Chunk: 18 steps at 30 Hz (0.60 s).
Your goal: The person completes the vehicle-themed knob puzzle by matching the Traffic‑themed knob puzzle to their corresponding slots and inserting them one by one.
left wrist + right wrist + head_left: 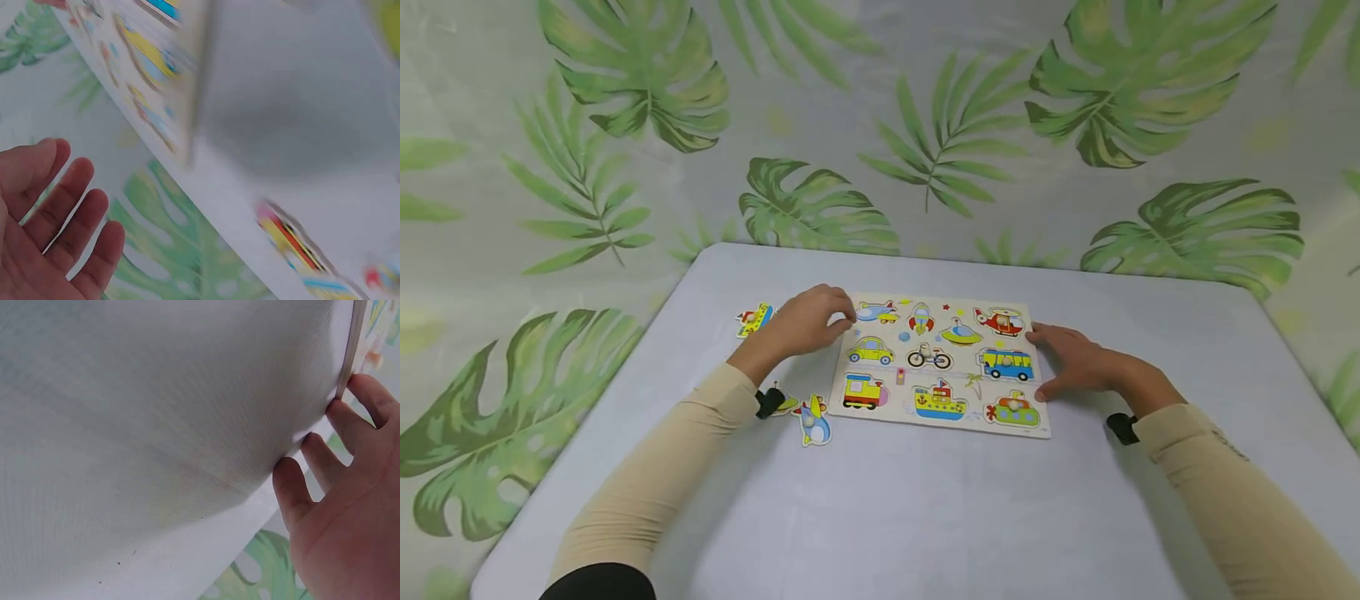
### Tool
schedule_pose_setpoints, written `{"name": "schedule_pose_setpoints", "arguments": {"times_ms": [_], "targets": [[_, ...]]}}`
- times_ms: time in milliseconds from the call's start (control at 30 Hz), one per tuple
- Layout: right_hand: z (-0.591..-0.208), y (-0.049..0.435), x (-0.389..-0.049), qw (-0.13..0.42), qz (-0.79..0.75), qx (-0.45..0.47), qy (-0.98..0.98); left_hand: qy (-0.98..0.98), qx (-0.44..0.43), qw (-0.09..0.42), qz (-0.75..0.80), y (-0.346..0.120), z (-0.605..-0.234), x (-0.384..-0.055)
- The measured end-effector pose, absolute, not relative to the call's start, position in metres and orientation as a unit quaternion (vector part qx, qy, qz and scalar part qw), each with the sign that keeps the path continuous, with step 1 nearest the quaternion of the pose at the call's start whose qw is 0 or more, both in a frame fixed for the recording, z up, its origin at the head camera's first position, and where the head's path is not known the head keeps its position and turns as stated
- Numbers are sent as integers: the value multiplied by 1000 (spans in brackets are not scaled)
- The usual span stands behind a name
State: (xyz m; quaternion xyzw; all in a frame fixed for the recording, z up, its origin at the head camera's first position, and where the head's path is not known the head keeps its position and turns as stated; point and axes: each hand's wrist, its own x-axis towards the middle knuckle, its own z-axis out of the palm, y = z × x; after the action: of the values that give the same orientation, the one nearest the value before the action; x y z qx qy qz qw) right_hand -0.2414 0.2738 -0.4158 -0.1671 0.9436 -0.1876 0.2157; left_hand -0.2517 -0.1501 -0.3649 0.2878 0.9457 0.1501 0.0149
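Note:
A wooden puzzle board (898, 425) with printed vehicles lies flat on the table. Knobbed pieces such as the helicopter (1000, 322), the bus (992, 364) and the submarine (1026, 414) sit in it. Beside its far left corner is my left hand (808, 321), fingers loosely bent with nothing between them; the left wrist view shows them spread apart. My right hand (1078, 362) touches the board's right edge, its thumb near the lower part and fingers higher up. The right wrist view shows those fingertips (342, 412) against the edge and tabletop.
Loose pieces lie left of the board: an airplane piece (815, 423), a flying saucer piece (787, 406) partly behind the left wrist, and a ship piece (760, 319) near the left forearm. A leaf-patterned cloth (955, 225) hangs behind the white table (917, 517).

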Motion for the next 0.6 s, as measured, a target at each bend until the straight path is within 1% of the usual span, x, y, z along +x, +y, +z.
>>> {"name": "schedule_pose_setpoints", "arguments": {"times_ms": [167,300,467,600], "targets": [[-420,277,-243,213,-177,-167,946,961,237,-12,146,-205,-368,-243],[-420,280,-242,208,-175,-175,946,965,211,-22,153,-241,-376,-229],[-419,277,-243,212,-181,-180,943,971,177,-16,162,-276,-385,-205],[-418,275,-243,213,-179,-178,944,973,158,0,170,-294,-391,-190]]}}
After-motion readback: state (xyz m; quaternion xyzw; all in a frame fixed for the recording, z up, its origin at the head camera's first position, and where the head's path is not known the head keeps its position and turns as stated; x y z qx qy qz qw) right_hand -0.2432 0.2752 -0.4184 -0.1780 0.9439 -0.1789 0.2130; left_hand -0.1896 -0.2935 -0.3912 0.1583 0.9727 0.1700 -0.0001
